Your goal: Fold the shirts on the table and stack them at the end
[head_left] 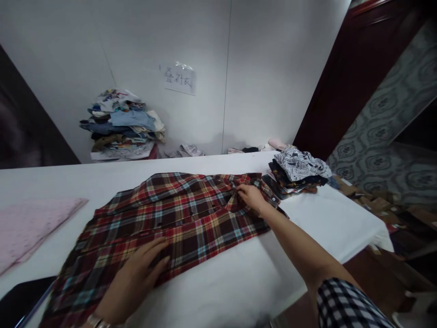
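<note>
Left hand (136, 275) lies flat, fingers spread, palm down on the near hem end of one plaid shirt (170, 218); it pins the cloth, grips nothing. Right hand (251, 197) is at the far end, fingers pinched together on a fold of the shirt's collar area. Two hands, one shirt in work.

Left to right on the white worktop (232, 273): one pink dotted cloth (30, 223) lying flat at the left edge, well apart from the shirt; a dark object (20, 300) at the near left corner, partly under the shirt's hem; the shirt in the middle; one small stack of folded patterned garments (297, 173) just beside the right hand, touching the shirt's collar end.

Behind the worktop, against the wall: one tall pile of mixed clothes (119, 127) at left, loose scraps along the back edge, one paper label (178, 78) taped above.

Shirt lies flat, button placket up. Long axis runs diagonally, hem near-left, collar far-right.
</note>
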### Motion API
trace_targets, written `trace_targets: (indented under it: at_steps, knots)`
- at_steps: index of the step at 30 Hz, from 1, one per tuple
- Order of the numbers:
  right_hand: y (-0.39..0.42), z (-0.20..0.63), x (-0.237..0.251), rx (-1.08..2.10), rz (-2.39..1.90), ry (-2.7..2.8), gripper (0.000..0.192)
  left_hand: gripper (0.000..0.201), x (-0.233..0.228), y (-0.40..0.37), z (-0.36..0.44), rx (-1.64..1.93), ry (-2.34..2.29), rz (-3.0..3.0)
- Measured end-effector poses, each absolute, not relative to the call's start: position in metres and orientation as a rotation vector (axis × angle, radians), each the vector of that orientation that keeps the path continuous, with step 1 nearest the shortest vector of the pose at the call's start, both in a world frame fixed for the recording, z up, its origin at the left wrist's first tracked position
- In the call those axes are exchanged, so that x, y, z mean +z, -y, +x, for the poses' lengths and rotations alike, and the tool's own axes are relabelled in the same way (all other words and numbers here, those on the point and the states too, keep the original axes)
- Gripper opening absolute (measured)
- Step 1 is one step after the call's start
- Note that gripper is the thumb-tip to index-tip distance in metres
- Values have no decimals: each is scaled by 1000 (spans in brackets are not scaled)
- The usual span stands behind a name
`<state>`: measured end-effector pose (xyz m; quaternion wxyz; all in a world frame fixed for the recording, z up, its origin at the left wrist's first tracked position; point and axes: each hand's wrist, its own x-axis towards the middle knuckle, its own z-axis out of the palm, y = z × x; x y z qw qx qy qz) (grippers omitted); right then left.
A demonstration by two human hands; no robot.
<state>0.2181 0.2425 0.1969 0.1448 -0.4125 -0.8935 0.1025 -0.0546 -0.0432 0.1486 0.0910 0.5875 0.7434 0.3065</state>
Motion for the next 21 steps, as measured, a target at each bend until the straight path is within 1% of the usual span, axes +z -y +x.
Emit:
trace_targets:
  at_steps: [2,5,7,8,10,13,15,18,19,21]
  knots:
    - [-230,216,213,224,-1058,2484,31,38,163,22,-26,987,-2070,1700]
    - [-210,220,226,235,-654,2525,34,38,171,-6,7,1038,-1887,1629]
    - [-204,232,225,271,-588,2540,33,38,168,-17,19,1025,-1870,1673]
    - [-206,241,222,254,-683,2503,32,38,164,-20,21,989,-1895,1724]
    - [-217,263,212,147,-1036,2380,33,39,152,-19,22,861,-1965,1847]
    - [-240,292,191,44,-1493,2341,41,40,132,-11,15,654,-2025,1994]
    - [-252,302,178,75,-1595,2396,41,42,125,-7,8,573,-2058,2040]
    - [-263,306,172,111,-1622,2409,21,48,125,-8,0,487,-2132,2013]
    - [-267,307,176,100,-1638,2378,18,50,126,-10,-2,456,-2146,1996]
    - [-279,312,193,43,-1673,2276,26,52,128,-13,-5,414,-2151,1978]
